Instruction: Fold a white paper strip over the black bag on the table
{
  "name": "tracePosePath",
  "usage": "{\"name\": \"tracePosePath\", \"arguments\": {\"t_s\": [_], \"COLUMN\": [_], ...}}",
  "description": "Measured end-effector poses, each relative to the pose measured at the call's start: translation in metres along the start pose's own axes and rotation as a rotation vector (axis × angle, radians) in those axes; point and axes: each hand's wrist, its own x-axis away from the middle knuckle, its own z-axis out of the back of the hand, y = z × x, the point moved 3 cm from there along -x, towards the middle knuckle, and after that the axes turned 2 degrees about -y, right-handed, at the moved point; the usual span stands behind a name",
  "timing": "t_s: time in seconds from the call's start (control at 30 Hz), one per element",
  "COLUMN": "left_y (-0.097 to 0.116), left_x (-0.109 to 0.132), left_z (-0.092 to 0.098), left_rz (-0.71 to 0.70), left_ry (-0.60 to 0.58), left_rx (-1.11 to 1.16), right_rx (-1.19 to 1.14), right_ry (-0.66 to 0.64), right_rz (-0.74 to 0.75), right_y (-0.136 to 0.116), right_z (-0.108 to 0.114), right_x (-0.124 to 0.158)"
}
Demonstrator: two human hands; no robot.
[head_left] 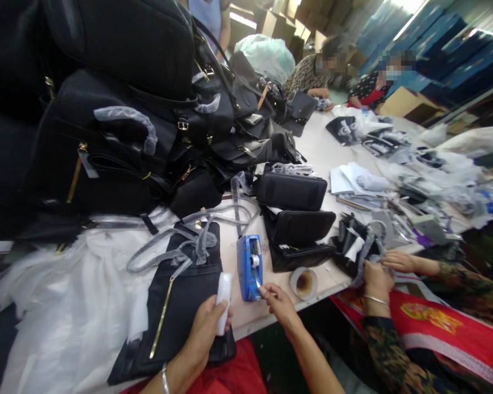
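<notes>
My left hand (207,327) is closed around a folded white wrapping strip (224,304), held upright over the black bag (184,301) lying flat in front of me. That bag has a long gold zipper, and its strap (156,264) is wrapped in clear plastic. At the front of a blue tape dispenser (244,268), my right hand (280,304) pinches the end of the tape (256,279) between thumb and fingers. The tape still runs back to the roll in the dispenser.
Black bags (119,131) are piled high at left and behind. Clear plastic sheets (74,317) lie at left. Right of the dispenser are stacked black bags (298,227) and a cardboard tube (304,283). A co-worker's hands (380,279) handle another bag at right; other people work farther back.
</notes>
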Motion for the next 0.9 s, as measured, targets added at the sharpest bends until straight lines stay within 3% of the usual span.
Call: {"name": "tracePosePath", "arguments": {"t_s": [0.23, 0.43, 0.7, 0.8, 0.9], "left_y": [-0.001, 0.003, 0.004, 0.004, 0.003], "left_x": [-0.001, 0.001, 0.001, 0.001, 0.000], "left_z": [0.001, -0.001, -0.002, -0.001, -0.001], "left_rz": [-0.004, 0.007, -0.002, -0.011, -0.011], "left_ry": [0.005, -0.008, -0.046, -0.049, -0.063], "left_rx": [-0.017, -0.003, 0.008, 0.025, 0.044], "right_rx": [-0.101, -0.168, 0.009, 0.127, 0.160], "right_ry": [0.027, -0.026, 0.009, -0.007, -0.100], "right_rz": [-0.007, -0.115, -0.112, -0.060, 0.022], "right_y": [-0.004, 0.021, 0.050, 0.046, 0.021], "right_z": [0.007, -0.003, -0.009, -0.012, -0.024], "right_x": [0.019, 0.046, 0.020, 0.031, 0.051]}}
